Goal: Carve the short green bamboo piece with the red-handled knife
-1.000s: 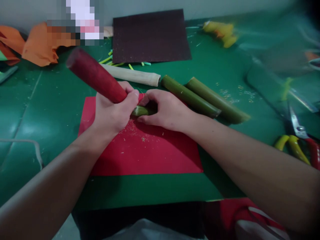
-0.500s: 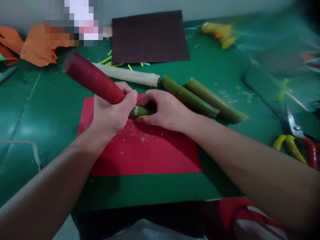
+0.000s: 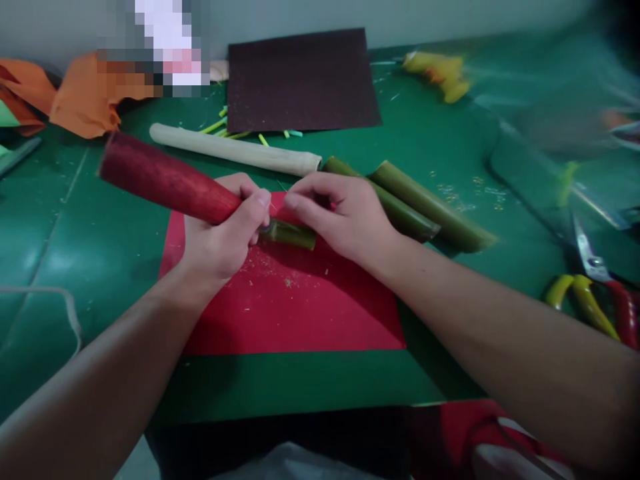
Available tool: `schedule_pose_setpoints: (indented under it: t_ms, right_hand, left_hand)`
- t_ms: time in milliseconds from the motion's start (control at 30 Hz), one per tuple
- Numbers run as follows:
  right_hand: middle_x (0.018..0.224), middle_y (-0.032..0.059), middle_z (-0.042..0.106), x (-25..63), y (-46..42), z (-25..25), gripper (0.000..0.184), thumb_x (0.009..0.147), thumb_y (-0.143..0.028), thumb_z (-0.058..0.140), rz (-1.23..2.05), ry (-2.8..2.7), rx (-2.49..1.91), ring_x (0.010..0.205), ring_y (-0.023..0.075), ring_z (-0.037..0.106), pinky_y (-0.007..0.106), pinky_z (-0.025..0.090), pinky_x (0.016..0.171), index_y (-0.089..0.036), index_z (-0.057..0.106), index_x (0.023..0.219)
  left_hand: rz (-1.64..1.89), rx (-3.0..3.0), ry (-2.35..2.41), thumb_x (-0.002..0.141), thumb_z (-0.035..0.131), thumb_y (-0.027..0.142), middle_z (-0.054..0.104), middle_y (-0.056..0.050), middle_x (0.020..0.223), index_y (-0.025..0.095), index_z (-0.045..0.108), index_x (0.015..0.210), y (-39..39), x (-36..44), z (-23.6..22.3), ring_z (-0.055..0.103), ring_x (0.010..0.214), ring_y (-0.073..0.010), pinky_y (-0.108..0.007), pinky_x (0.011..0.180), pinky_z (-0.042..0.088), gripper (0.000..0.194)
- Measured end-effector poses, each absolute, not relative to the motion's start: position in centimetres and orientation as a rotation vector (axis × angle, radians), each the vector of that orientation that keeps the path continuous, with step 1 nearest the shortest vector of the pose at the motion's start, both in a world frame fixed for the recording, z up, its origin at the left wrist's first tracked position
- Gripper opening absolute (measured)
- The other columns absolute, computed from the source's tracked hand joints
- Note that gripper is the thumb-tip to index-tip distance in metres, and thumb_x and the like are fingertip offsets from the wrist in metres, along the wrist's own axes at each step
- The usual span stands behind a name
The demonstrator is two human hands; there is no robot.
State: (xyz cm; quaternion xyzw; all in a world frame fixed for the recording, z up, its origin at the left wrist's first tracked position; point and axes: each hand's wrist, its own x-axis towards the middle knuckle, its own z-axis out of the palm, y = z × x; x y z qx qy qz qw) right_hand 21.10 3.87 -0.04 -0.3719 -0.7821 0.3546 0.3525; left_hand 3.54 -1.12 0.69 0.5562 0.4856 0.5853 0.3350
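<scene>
My left hand [image 3: 223, 230] is closed around a thick red handle [image 3: 165, 177] that slants up to the left. Whatever is at the handle's lower end is hidden by my fingers. A short piece of green bamboo [image 3: 290, 235] extends rightward from under that hand, above the red sheet [image 3: 300, 313]. Just above and to the right of the bamboo is my right hand [image 3: 345, 210], thumb and index finger pinched together and apart from the piece. Thin fibres show near the fingertips, but I cannot make out what the pinch holds. Small shavings lie on the sheet.
Two green bamboo lengths [image 3: 433, 207] and a pale bamboo tube [image 3: 235, 148] lie behind my hands. Farther back are a dark sheet [image 3: 305, 83] and orange cloth [image 3: 85, 100]. Scissors [image 3: 595, 267] and a yellow glue gun [image 3: 440, 73] are on the right.
My right hand has let go of the green bamboo piece and moved up and right, its fingers now pinched. The red handle has tipped lower to the left.
</scene>
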Motion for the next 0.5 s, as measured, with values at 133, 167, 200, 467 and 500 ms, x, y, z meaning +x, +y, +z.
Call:
schedule_pose_setpoints:
  t_ms: [133,167,200,467,500]
  right_hand:
    - [0.081,0.0022,0.068,21.4,3.75,0.32,0.013,0.095,-0.026,0.061,0.706,-1.981,-1.072,0.081,0.0203,0.063,0.036,0.051,0.077,-0.022,0.074,0.097]
    - [0.085,0.0032,0.069,21.46,3.75,0.38,0.009,0.092,-0.024,0.065,0.684,-2.01,-1.058,0.085,0.0216,0.064,0.038,0.052,0.08,-0.023,0.073,0.095]
    - [0.09,0.0045,0.069,21.52,3.74,0.43,0.005,0.09,-0.023,0.068,0.66,-2.038,-1.033,0.091,0.0228,0.065,0.039,0.052,0.084,-0.024,0.073,0.091]
    - [0.091,0.004,0.069,21.32,3.35,0.33,0.008,0.092,-0.028,0.069,0.694,-1.981,-1.034,0.083,0.0193,0.062,0.038,0.051,0.08,-0.023,0.065,0.087]
    - [0.091,0.0034,0.069,21.3,3.31,0.3,0.004,0.091,-0.025,0.068,0.714,-1.961,-1.023,0.08,0.0181,0.061,0.037,0.05,0.078,-0.022,0.066,0.094]
  left_hand:
    - [1.501,1.444,1.293,0.088,0.067,0.023,0.05,0.003,0.048,0.022,0.061,0.058,-1.48,3.56,0.7,0.043,0.042,-0.0092,-0.026,0.043,0.037,0.03]
    - [1.491,1.458,1.304,0.088,0.067,0.023,0.05,0.003,0.049,0.022,0.06,0.059,-1.51,3.58,0.69,0.043,0.043,-0.0095,-0.026,0.043,0.038,0.03]
    - [1.486,1.468,1.315,0.089,0.068,0.025,0.05,0.002,0.049,0.022,0.06,0.059,-1.54,3.6,0.68,0.043,0.043,-0.0098,-0.027,0.044,0.038,0.031]
    - [1.437,1.496,1.345,0.09,0.07,0.032,0.054,0.001,0.055,0.022,0.06,0.06,-1.71,3.52,0.66,0.045,0.047,-0.0105,-0.027,0.044,0.037,0.033]
    - [1.438,1.493,1.351,0.09,0.07,0.032,0.054,0.001,0.056,0.022,0.06,0.061,-1.72,3.53,0.66,0.046,0.047,-0.0105,-0.027,0.044,0.037,0.033]
